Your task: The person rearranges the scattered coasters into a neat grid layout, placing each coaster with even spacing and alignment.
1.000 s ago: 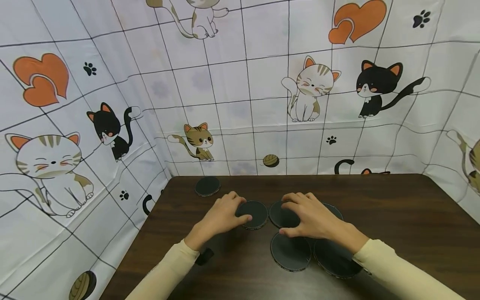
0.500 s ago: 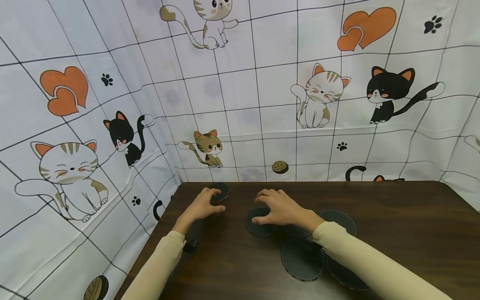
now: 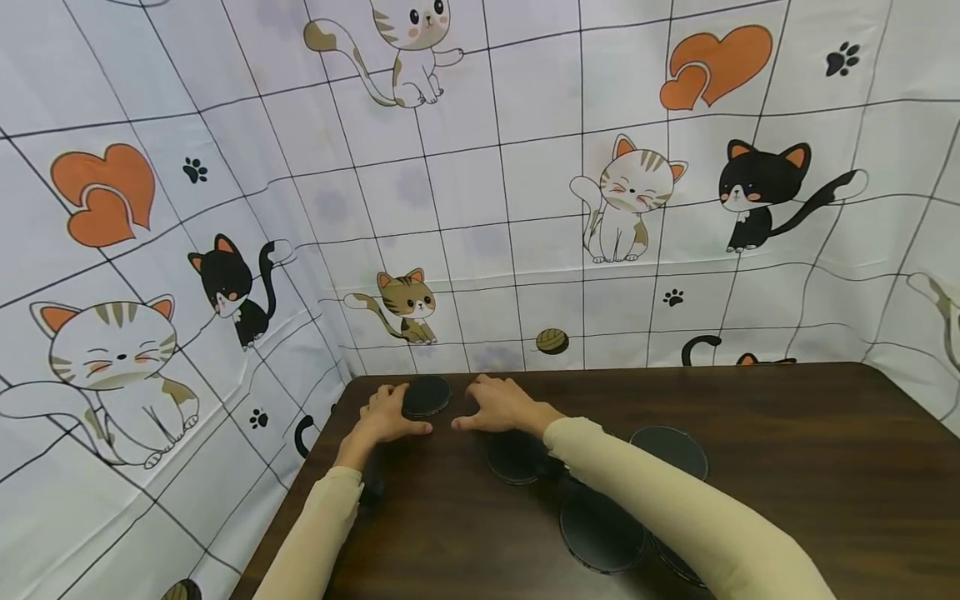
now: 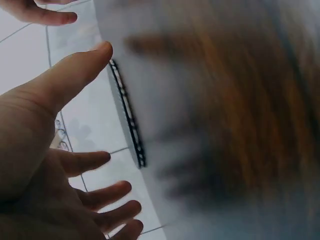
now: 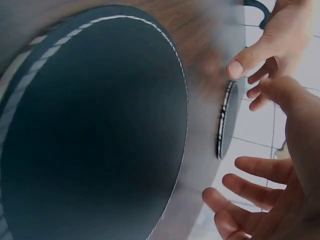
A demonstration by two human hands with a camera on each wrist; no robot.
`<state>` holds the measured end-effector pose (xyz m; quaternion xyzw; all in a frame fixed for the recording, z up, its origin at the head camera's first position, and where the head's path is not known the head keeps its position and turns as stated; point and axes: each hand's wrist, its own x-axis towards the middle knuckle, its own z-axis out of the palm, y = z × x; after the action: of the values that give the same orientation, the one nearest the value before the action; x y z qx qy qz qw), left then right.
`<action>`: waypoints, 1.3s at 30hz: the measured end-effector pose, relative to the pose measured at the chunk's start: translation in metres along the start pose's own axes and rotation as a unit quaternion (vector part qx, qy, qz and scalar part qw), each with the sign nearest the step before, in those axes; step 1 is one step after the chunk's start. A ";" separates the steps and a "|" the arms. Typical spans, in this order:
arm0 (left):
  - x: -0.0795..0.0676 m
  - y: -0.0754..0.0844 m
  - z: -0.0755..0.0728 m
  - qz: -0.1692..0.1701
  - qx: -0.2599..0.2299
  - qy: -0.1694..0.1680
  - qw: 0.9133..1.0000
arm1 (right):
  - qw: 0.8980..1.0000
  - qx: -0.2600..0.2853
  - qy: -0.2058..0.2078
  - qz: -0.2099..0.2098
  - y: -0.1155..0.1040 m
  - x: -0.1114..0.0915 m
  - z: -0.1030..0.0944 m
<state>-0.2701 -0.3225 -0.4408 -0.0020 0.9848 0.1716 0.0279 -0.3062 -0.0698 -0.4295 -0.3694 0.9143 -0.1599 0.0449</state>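
A dark round disc (image 3: 427, 397) with a white-stitched edge lies at the table's far left corner. My left hand (image 3: 384, 417) is just left of it, thumb held apart and fingers relaxed. Across from it, on the disc's right side, my right hand (image 3: 501, 407) hovers with thumb and fingers spread and nothing in them. In the left wrist view the disc's edge (image 4: 129, 120) shows past the thumb tip. The right wrist view has this disc standing between both hands, and a larger-looking disc (image 5: 95, 125) close below the right wrist.
More dark discs lie on the brown table (image 3: 787, 467): one below my right hand (image 3: 513, 467), one nearer me (image 3: 602, 533), one farther right (image 3: 669, 450). Another peeks out from under my right sleeve (image 3: 637, 475). A cat-patterned cloth (image 3: 517, 250) hangs behind and at left.
My left hand has moved away left and back to the far-left disc. My right hand has crossed left from the group of discs to that disc's right side. The discs have stayed in place.
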 end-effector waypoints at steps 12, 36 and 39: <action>0.011 -0.012 -0.003 -0.026 0.032 -0.013 0.999 | 0.997 -0.049 -0.032 0.056 -0.014 0.040 0.014; 0.021 -0.019 -0.001 -0.035 0.034 0.003 0.999 | 0.995 -0.055 0.005 0.080 -0.020 0.079 0.029; 0.023 -0.019 0.000 -0.030 0.041 0.005 0.999 | 0.995 -0.055 0.014 0.080 -0.018 0.080 0.030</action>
<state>-0.2928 -0.3408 -0.4483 -0.0311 0.9906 0.1301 0.0284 -0.3461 -0.1453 -0.4492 -0.2943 0.9490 -0.1103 0.0243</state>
